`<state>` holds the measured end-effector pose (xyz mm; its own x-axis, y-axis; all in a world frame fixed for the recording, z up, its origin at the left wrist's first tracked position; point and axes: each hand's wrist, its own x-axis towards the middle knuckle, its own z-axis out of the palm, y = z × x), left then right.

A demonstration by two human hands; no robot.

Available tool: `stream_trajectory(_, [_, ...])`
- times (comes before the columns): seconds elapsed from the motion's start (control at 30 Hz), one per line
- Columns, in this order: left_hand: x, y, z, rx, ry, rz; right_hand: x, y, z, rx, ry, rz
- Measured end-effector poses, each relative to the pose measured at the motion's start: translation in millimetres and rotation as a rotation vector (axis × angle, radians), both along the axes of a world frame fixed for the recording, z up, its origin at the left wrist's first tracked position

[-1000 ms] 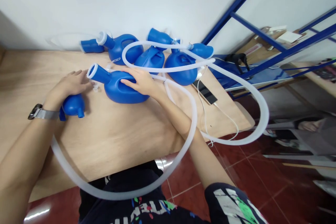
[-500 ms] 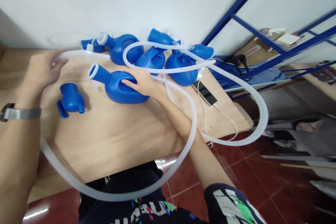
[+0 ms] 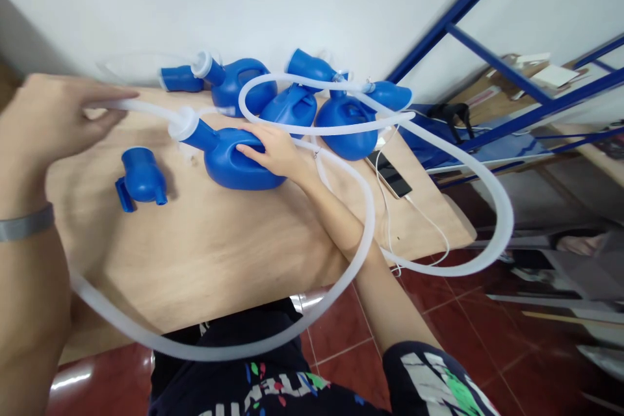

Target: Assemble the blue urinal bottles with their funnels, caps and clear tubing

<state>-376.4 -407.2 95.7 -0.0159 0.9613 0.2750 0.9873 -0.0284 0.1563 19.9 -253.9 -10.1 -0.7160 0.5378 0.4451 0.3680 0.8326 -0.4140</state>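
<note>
A blue plastic urinal bottle (image 3: 219, 172) lies on the table with its neck pointing left. My right hand (image 3: 275, 155) rests over its handle, thumb on the body and fingers wrapped around the far side. My left hand (image 3: 58, 118) pinches a long translucent hose (image 3: 146, 106) at the left. The hose leads to a white cap (image 3: 184, 125) at the bottle's mouth; whether the cap is seated on it I cannot tell. The hose also loops down past my lap and over my right forearm. A loose blue funnel-shaped piece (image 3: 145, 177) lies nearer me, left of the bottle.
Along the wall stand more blue bottles (image 3: 244, 88) and funnel pieces (image 3: 181, 79), with hose loops over them. On the table's (image 3: 195, 260) right side lie a phone (image 3: 394, 175) and its white cable (image 3: 429, 224). A blue metal frame (image 3: 458, 19) rises at the right.
My left hand has brought the hose's white cap right and down to the bottle's mouth, which was uncovered before. My right hand keeps its place on the bottle. The view has shifted slightly.
</note>
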Motion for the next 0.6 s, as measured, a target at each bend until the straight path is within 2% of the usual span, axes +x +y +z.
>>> stream_trajectory(0.03, [23.2,2.1,3.3,0.005,-0.023,-0.032,0.2,-0.1,0.3,-0.002,0.006,0.009])
stream_trajectory(0.1, [57.6,7.7,3.9,-0.057,-0.048,-0.187,0.5,-0.5,1.4,-0.003,0.018,0.026])
stream_trajectory(0.17, [72.8,13.5,-2.0,-0.040,-0.075,-0.225,0.5,-1.1,2.1,-0.001,0.015,0.017])
stream_trajectory(0.27, [70.7,19.3,-14.6,0.042,-0.160,-0.224,-0.3,-1.5,1.8,-0.001,-0.007,-0.013])
stream_trajectory(0.37, [64.5,21.5,-22.7,0.048,-0.209,-0.237,-0.9,-1.0,2.0,-0.013,-0.017,-0.013])
stream_trajectory(0.6, [79.0,24.8,-30.5,-0.001,-0.108,-0.147,0.8,2.4,6.9,-0.052,-0.030,0.045])
